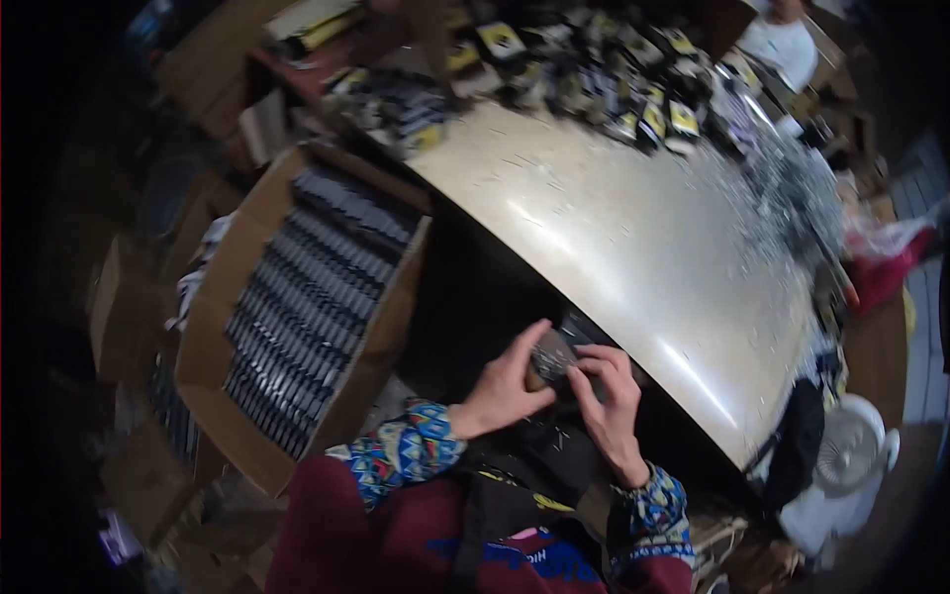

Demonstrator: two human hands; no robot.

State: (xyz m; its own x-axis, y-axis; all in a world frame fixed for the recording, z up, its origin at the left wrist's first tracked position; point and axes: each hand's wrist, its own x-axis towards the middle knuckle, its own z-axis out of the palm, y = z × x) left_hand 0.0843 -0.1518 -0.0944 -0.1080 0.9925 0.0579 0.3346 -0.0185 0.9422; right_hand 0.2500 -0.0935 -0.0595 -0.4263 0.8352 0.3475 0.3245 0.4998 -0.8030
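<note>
In front of my lap, at the near edge of the table, my two hands are together over a small rounded grey-brown object (552, 354) with shiny bits on its face. My left hand (500, 391) grips it from the left, thumb below and fingers above. On the other side my right hand (609, 396) has its fingertips pinched at the object's right edge. Whether a tiny piece sits between those fingertips is too small to see. A dark flat thing (582, 329) shows just behind the fingers; its kind is unclear.
The shiny table (594, 228) slants across the middle. Along its far edge lies a heap of black-and-yellow packs (594, 79). Loose thin metal pieces (792, 188) pile at right. An open carton (213, 346) holds rows of dark flat items. A white fan (849, 445) stands right; another person (780, 48) is beyond.
</note>
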